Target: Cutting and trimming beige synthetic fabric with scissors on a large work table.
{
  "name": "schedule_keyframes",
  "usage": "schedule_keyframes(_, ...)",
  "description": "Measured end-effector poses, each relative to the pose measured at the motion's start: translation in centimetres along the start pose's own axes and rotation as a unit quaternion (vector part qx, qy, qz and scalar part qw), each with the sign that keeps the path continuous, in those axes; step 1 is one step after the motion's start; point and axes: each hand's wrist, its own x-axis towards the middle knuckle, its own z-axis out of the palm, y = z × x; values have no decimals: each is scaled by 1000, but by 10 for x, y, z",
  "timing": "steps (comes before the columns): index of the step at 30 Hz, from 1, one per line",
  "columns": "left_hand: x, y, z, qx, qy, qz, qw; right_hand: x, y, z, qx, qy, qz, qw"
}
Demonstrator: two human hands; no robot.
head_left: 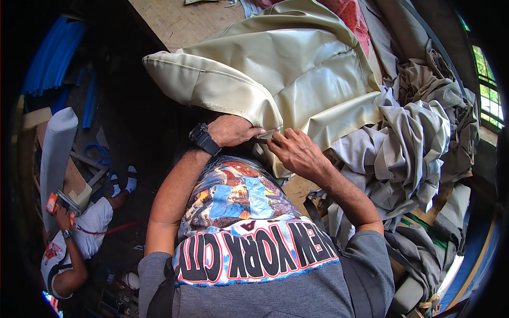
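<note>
A glossy cream vinyl cover (318, 69) with stitched seams lies spread over the table and hangs toward my body. My left hand (230, 130), below the cover's folded, seamed part, is closed on its near edge, thumb and finger pinched together. Close beside it, my right hand (297, 151) has its fingers curled in at the same edge. A slim dark object (261, 140) sticks out from the right fingers toward the left hand; its kind is too small to tell. Part of the left fingers is hidden under the vinyl.
A wooden tabletop (183, 24) shows at the far left. Heaped grey fabric (403, 148) lies to the right, near a barred window (490, 90). On the lower left, another person (79, 244) holds an orange tool (52, 203) against a grey padded piece (55, 153). Blue strips (53, 55) stand behind.
</note>
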Motion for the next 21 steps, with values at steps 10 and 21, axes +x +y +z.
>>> schedule_keyframes(10, -1, 2, -3, 3, -9, -1, 1000, 2, 2, -1, 26, 2, 9, 1000)
schedule_keyframes(21, -1, 5, -12, -23, -15, -6, 1000, -3, -7, -35, -16, -11, 20, 1000)
